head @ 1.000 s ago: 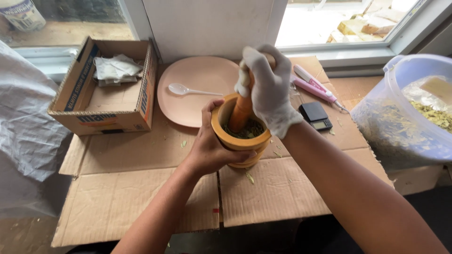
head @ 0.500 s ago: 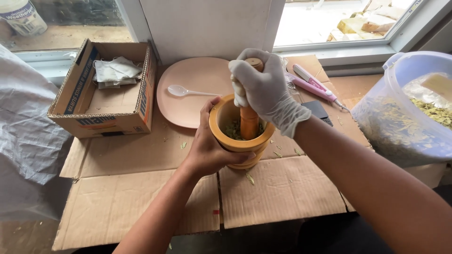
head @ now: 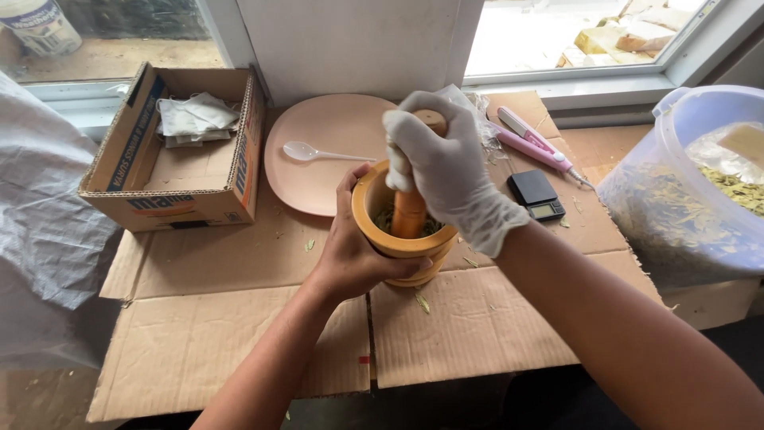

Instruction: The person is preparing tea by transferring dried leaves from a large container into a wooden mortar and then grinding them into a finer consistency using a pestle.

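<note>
An orange wooden mortar [head: 382,231] stands on flattened cardboard [head: 239,318] in the middle of the head view. My bare left hand [head: 354,251] wraps around its left side and base. My right hand [head: 446,171], in a white glove, grips the top of an orange wooden pestle [head: 410,211] that stands nearly upright in the bowl. Green crushed leaves [head: 434,225] lie at the bottom of the mortar around the pestle's tip.
Behind the mortar lies a pink plate [head: 326,151] with a white spoon [head: 306,151]. An open cardboard box [head: 179,151] holding folded cloths sits at the left. At the right are a small black scale [head: 535,193], pink tools [head: 533,143] and a clear tub [head: 684,191] of dried leaves.
My right hand and the pestle have shifted from leaning right to nearly upright in the mortar's middle. My left hand has kept its hold on the mortar.
</note>
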